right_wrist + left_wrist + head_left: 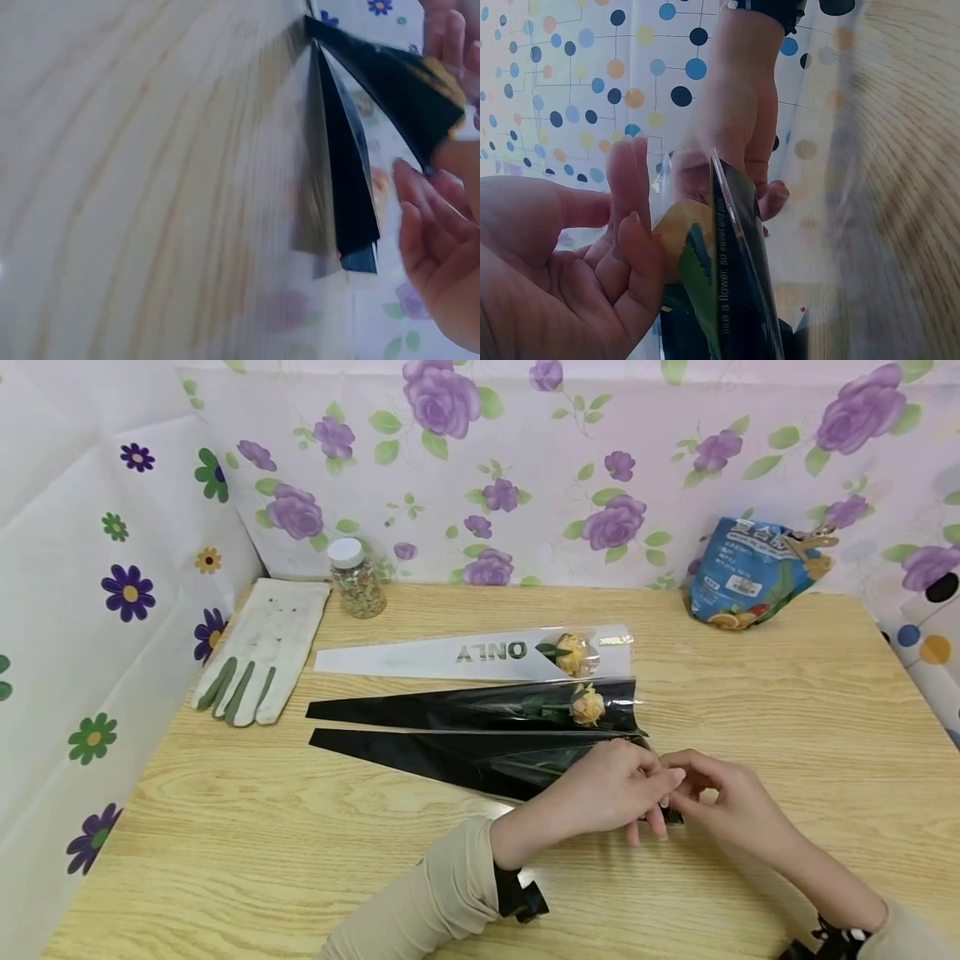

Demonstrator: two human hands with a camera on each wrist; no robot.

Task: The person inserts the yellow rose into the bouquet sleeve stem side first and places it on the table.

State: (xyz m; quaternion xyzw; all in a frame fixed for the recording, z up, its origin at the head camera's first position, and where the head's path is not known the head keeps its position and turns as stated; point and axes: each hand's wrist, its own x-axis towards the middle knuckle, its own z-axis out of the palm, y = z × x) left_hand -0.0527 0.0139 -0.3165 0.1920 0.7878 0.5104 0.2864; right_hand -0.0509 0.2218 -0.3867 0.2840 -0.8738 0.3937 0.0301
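A black, clear-fronted flower sleeve (442, 760) lies nearest me, its narrow end pointing left and its wide end raised off the table. Inside it is a yellow rose (681, 229) with a green leaf, mostly covered by my hands in the head view. My left hand (611, 789) pinches at the sleeve's mouth beside the bloom. Opposite it, thumb and fingers of my right hand (731, 802) grip the sleeve's edge. Both hands' fingertips nearly meet there. Behind lie a second black sleeve (420, 710) and a white "ONLY" sleeve (397, 662), each with a yellow rose.
A white work glove (273, 622) lies at the back left, beside a lidded clear jar (358, 585) of small multicoloured bits. At the back right stands a blue pouch (750, 577) with a clip (813, 539) on it. Flowered cloth hangs behind the wooden table (300, 852).
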